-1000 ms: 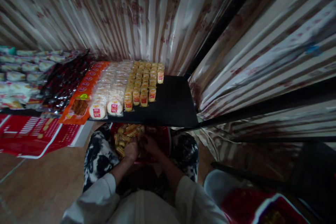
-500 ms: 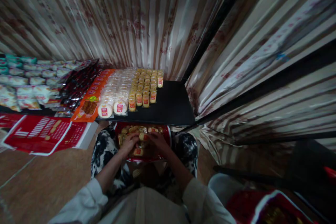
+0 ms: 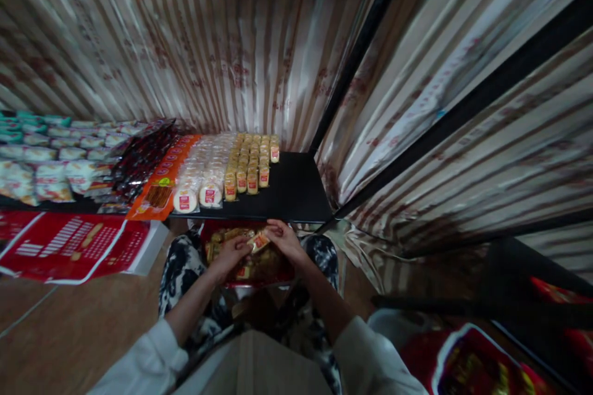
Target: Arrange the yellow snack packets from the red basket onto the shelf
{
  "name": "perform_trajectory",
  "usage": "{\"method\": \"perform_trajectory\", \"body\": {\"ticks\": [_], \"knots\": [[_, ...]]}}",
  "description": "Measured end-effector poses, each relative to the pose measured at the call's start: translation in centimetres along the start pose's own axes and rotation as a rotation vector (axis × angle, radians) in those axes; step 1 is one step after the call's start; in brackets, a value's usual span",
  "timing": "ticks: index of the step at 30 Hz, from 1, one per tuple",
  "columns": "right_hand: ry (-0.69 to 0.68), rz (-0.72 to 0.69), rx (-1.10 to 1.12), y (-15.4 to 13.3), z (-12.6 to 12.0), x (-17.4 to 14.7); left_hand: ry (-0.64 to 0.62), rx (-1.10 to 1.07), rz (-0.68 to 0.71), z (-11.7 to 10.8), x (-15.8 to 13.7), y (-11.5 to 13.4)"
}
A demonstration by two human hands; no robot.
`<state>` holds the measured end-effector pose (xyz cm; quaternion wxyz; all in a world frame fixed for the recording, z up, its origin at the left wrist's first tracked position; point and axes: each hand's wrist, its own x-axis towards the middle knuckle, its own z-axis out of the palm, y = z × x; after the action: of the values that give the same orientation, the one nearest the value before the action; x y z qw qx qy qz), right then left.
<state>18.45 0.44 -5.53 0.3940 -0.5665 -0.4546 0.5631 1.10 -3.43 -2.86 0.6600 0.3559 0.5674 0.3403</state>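
Landmark: the red box point(image 3: 278, 271) resting on the person's lap.

Nearest, just above the box's near side: left hand point(image 3: 230, 254) and right hand point(image 3: 283, 239), both raised over its contents. The fingers of both close on 1 small yellow packet with a red label point(image 3: 257, 241), held between the 2 hands, left gripping its left end, right its right end. More yellow packets lie loose inside the box, beneath the hands.

Step in hand, as judged: 1 packet lifted clear of the box, on its way to the display.

Beyond the box's far edge: a black shelf point(image 3: 296, 188). Beyond the box and slightly left on the shelf stand rows of matching yellow packets point(image 3: 250, 163); bare shelf lies to their right. Further left of the box: round white buns point(image 3: 201, 179), then an orange pack point(image 3: 162, 179).

Next move likely calls for carrying the packet forward over the box's far edge and standing it upright, label facing out, in line with the front row.
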Motion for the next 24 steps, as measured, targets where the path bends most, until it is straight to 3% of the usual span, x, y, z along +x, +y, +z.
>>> {"method": "perform_trajectory", "body": {"ticks": [4, 8, 11, 16, 20, 24], "knots": [[0.073, -0.055, 0.086, -1.1, -0.1, 0.0, 0.085, -0.083, 0.038, 0.8, -0.1, 0.5], [0.051, -0.069, 0.097, -1.1, 0.3, -0.5, 0.153, -0.144, 0.026, 1.7, 0.3, 1.2], [0.004, -0.12, 0.115, -1.0, 0.6, -0.6, 0.15, -0.192, 0.033, 2.6, 0.7, 1.6], [0.079, -0.148, 0.113, -1.7, 0.0, 0.3, 0.121, -0.221, 0.082, 4.5, 2.4, 2.6], [0.132, -0.17, 0.082, -2.6, -1.7, 2.2, 0.129, -0.142, 0.086, 6.1, 4.7, 3.8], [0.235, -0.217, -0.022, -3.6, -3.9, 5.3, 0.288, 0.108, 0.119, 7.7, 6.8, 5.0]]}}
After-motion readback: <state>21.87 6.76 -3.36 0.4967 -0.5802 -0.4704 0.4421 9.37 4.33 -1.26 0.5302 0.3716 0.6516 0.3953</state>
